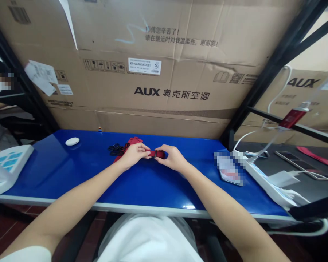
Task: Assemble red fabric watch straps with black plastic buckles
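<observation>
A red strap (152, 153) with a small dark buckle (155, 154) is stretched between my two hands, just above the blue tabletop. My left hand (133, 154) pinches the strap on the buckle's left side. On the other side, my right hand (172, 157) grips the strap by the buckle, thumb and fingers curved round a small loop. A heap of red straps (133, 141) lies behind and to the left of my left hand, partly hidden by it. Black pieces (115, 149), cord-like or clip-like, lie at the heap's left edge.
The blue table (158, 189) has a white oval object (72, 141) at back left and a white device (9, 163) at its left edge. At right lie a blurred card-like item (229, 169) and a white power strip (265, 178) with plugs. A large cardboard box (166, 72) stands behind.
</observation>
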Demonstrator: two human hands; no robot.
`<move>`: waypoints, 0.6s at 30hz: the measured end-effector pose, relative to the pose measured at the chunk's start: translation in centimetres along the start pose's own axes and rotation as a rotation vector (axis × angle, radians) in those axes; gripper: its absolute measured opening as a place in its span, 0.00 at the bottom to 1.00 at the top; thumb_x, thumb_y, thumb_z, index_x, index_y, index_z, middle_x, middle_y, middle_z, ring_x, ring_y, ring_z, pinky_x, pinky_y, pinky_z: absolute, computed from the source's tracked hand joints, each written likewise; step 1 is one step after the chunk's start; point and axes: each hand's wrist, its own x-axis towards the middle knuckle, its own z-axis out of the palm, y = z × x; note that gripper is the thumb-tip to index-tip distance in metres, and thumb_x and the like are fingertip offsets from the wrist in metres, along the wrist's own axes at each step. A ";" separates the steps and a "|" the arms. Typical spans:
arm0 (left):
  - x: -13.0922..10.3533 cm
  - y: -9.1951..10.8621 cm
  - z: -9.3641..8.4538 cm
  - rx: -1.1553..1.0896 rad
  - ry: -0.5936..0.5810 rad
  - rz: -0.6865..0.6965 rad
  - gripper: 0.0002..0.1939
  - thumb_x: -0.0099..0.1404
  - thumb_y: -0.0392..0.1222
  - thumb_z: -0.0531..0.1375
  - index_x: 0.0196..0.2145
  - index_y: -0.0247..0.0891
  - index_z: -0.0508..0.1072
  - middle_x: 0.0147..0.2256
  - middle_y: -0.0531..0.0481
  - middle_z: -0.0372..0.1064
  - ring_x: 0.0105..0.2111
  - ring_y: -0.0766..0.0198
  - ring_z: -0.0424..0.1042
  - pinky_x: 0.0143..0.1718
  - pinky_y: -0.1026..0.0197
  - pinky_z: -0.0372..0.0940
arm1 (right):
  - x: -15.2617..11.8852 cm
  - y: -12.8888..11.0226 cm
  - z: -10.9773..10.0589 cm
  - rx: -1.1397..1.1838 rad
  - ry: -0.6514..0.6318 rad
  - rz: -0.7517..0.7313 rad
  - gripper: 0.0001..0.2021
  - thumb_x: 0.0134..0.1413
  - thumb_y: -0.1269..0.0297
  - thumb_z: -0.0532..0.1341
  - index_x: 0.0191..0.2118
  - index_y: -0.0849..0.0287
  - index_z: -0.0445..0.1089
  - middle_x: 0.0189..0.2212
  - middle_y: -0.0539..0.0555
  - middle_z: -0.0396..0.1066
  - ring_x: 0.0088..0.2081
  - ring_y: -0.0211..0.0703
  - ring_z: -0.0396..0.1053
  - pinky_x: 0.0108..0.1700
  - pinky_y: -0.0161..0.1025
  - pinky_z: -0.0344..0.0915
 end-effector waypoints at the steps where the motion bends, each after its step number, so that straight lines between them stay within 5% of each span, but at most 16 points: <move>1: 0.1 0.0 -0.3 0.002 0.011 -0.020 0.19 0.48 0.42 0.73 0.34 0.32 0.72 0.27 0.46 0.76 0.29 0.56 0.79 0.39 0.52 0.73 | 0.0 0.2 -0.2 -0.029 -0.015 0.005 0.15 0.48 0.64 0.65 0.44 0.55 0.74 0.38 0.54 0.75 0.37 0.46 0.72 0.42 0.41 0.65; 5: 0.1 -0.1 -0.8 0.089 0.000 -0.052 0.16 0.49 0.40 0.71 0.34 0.33 0.73 0.24 0.48 0.75 0.27 0.58 0.78 0.36 0.54 0.72 | 0.3 1.2 -1.1 -0.098 -0.135 0.029 0.13 0.46 0.65 0.67 0.41 0.55 0.76 0.34 0.53 0.75 0.34 0.44 0.70 0.39 0.40 0.64; 9: -0.3 -0.2 0.0 0.463 -0.141 0.070 0.11 0.58 0.44 0.65 0.37 0.36 0.77 0.26 0.48 0.74 0.27 0.60 0.75 0.35 0.56 0.70 | 0.6 2.9 -1.5 -0.020 -0.260 0.031 0.15 0.47 0.67 0.67 0.44 0.55 0.76 0.35 0.53 0.75 0.35 0.44 0.71 0.41 0.41 0.66; 14: -1.4 -0.2 0.8 0.855 -0.293 0.363 0.13 0.61 0.45 0.63 0.44 0.44 0.79 0.48 0.43 0.70 0.50 0.52 0.69 0.56 0.47 0.60 | 0.4 5.8 -1.1 -0.059 -0.151 0.140 0.21 0.50 0.66 0.66 0.52 0.54 0.72 0.49 0.57 0.73 0.51 0.51 0.70 0.55 0.50 0.62; 18: -1.2 -0.7 1.2 0.916 -0.354 0.425 0.15 0.66 0.43 0.58 0.49 0.45 0.76 0.58 0.45 0.65 0.60 0.53 0.61 0.63 0.47 0.51 | 0.1 7.4 -0.9 -0.156 -0.103 0.268 0.18 0.52 0.60 0.65 0.49 0.56 0.74 0.50 0.59 0.73 0.53 0.54 0.69 0.57 0.52 0.63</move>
